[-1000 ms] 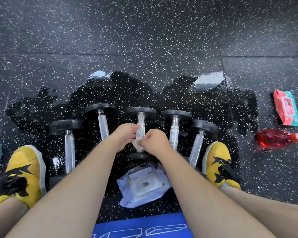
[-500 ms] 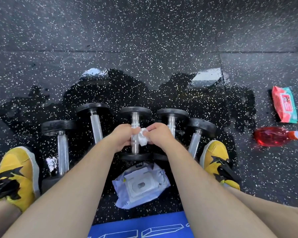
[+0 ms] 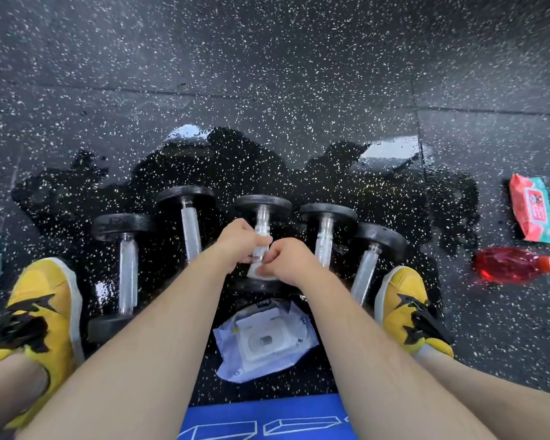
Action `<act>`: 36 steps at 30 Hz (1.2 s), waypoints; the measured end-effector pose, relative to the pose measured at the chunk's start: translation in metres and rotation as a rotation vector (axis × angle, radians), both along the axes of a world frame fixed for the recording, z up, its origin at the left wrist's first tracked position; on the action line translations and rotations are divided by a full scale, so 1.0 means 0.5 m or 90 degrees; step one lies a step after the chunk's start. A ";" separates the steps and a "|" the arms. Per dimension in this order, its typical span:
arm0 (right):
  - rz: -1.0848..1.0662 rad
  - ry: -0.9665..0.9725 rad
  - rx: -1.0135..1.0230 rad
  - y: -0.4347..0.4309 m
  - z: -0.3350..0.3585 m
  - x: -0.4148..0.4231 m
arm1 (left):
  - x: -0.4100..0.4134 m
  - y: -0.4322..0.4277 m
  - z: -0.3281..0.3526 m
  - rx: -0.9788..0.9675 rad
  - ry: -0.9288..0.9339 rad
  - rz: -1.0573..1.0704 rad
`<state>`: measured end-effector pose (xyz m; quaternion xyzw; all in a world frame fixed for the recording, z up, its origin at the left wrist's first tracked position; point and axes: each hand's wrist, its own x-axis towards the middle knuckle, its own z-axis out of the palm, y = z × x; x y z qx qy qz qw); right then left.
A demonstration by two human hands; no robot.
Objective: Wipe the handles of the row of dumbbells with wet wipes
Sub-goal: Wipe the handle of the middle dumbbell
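Several black dumbbells with chrome handles lie in a row on the speckled floor. Both my hands are on the handle of the middle dumbbell [image 3: 262, 206]. My left hand [image 3: 237, 242] grips the handle from the left. My right hand [image 3: 288, 262] pinches a white wet wipe [image 3: 256, 271] against the handle's near end. Most of the wipe is hidden under my fingers. Neighbouring dumbbells lie at the left [image 3: 191, 227] and at the right [image 3: 326, 236]. An open white wipes pack [image 3: 264, 341] lies just in front of the row, between my forearms.
My yellow shoes stand at the left [image 3: 42, 315] and right [image 3: 404, 306] of the row. A wet patch [image 3: 267, 163] spreads on the floor behind the dumbbells. A red-green wipes pack [image 3: 532, 208] and a red spray bottle [image 3: 508, 265] lie at the right. A blue mat [image 3: 264, 417] lies nearest me.
My right hand has slid with the wipe down the middle handle toward its near end, after being higher up half a second ago. The view has shifted slightly.
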<state>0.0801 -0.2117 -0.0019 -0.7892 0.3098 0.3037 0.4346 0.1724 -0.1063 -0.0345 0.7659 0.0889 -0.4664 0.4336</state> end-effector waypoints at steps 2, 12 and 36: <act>0.009 -0.031 -0.089 0.022 0.005 0.007 | 0.004 0.002 -0.007 0.011 0.001 -0.025; -0.005 0.040 -0.089 0.027 0.003 0.017 | 0.005 0.016 -0.003 -0.006 0.019 -0.023; 0.035 0.083 -0.162 0.056 0.008 0.004 | -0.017 0.030 0.020 -0.029 -0.041 -0.088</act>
